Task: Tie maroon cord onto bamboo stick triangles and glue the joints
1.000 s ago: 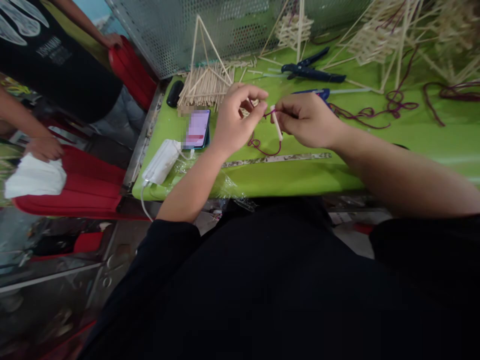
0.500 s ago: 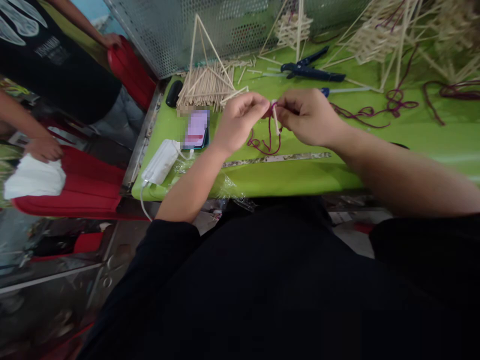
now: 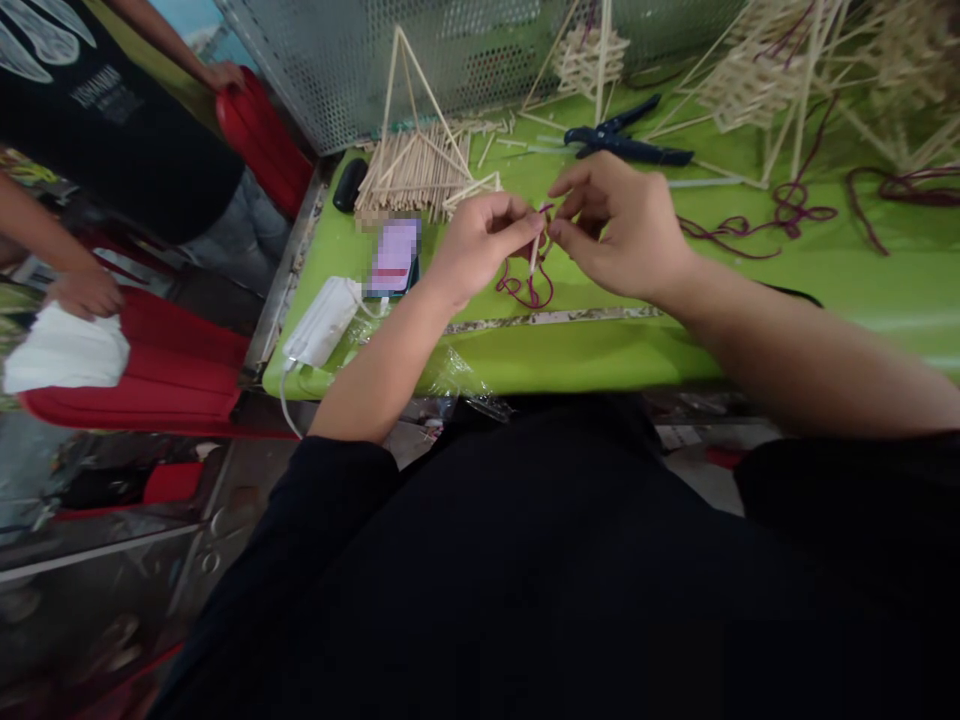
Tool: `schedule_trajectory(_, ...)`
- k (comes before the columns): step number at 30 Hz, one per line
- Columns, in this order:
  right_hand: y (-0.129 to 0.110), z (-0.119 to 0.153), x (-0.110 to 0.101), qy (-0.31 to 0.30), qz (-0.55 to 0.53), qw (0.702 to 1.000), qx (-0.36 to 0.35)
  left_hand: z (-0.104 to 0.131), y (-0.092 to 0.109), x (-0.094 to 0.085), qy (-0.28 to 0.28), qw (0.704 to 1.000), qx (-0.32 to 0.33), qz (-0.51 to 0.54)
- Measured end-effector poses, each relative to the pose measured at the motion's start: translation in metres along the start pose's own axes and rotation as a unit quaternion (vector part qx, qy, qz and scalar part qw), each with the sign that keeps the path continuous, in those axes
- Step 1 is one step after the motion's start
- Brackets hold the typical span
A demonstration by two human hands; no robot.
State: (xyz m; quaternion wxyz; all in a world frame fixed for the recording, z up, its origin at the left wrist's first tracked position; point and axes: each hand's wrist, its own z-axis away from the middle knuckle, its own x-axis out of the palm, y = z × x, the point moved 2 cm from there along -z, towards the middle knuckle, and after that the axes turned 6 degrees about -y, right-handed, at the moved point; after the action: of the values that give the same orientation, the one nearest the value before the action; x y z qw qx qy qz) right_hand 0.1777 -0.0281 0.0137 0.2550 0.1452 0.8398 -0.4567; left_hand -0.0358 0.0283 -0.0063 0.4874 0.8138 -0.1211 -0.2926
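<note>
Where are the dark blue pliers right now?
In the head view, the dark blue pliers lie on the green table, toward its far side, just beyond the right hand.

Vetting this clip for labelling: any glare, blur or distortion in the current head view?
Head view: pale sheen on the green tabletop at right; stick frames soft at top right; phone partly pixelated; dark shirt nearly featureless.
</note>
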Motion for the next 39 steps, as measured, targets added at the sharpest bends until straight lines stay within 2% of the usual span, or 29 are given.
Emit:
schedule_trajectory(8,-0.003,0.003,-0.002,0.029,0.051,0.997,-0.058,0.002,0.010,0.006,-0.008,0.999,-0.031,0.008)
schedule_trajectory(12,-0.004,0.005,-0.003,0.058,0.081,0.988,-0.117,0.003,0.017,0.009,-0.015,1.000,-0.020,0.017)
schedule_trajectory(15,-0.006,0.007,-0.003,0.090,0.092,0.983,-0.134,0.004,0.017,0.009,-0.018,0.999,-0.023,0.013)
schedule_trajectory(19,-0.005,0.009,0.002,0.113,0.074,0.982,-0.132,0.004,0.016,0.009,-0.004,1.000,-0.008,0.020)
schedule_trajectory(24,-0.002,0.008,0.007,0.093,0.088,0.985,-0.114,0.004,0.014,0.007,0.017,1.000,-0.024,0.009)
schedule_trajectory(29,0.000,0.005,0.003,0.087,0.089,0.984,-0.126,0.003,0.015,0.004,-0.002,1.000,-0.010,-0.028)
schedule_trajectory(33,-0.002,0.005,0.003,0.084,0.090,0.986,-0.112,0.002,0.014,0.003,0.010,0.999,-0.005,-0.038)
schedule_trajectory(39,-0.008,0.007,0.012,0.084,0.007,0.994,-0.066,0.000,0.011,0.006,0.037,0.997,-0.013,-0.063)
